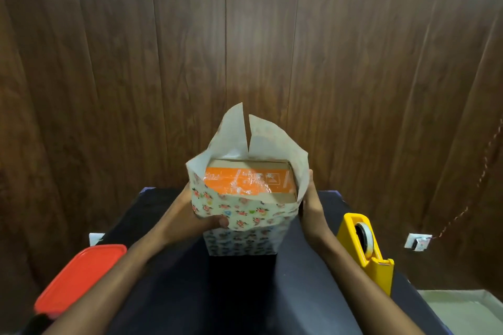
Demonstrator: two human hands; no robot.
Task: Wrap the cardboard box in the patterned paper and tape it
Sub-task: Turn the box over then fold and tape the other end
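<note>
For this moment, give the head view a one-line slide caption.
Both hands steady an upright cardboard box, patterned paper open on top.

No legible text on the box's printed end

White marks show on the orange label of the cardboard box (249, 179), toward twelve o'clock from the hands, too blurred to read.

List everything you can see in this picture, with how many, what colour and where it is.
cardboard box: one, brown with orange label, upright inside the paper, top end uncovered
patterned paper: one sheet, cream floral, around the box, flaps standing up
tape dispenser: one, yellow, right on the table
container lid: one, red, near left
table: one, dark
wall socket: one, white, right
left hand: grips the package's left side
right hand: flat against its right side
</note>
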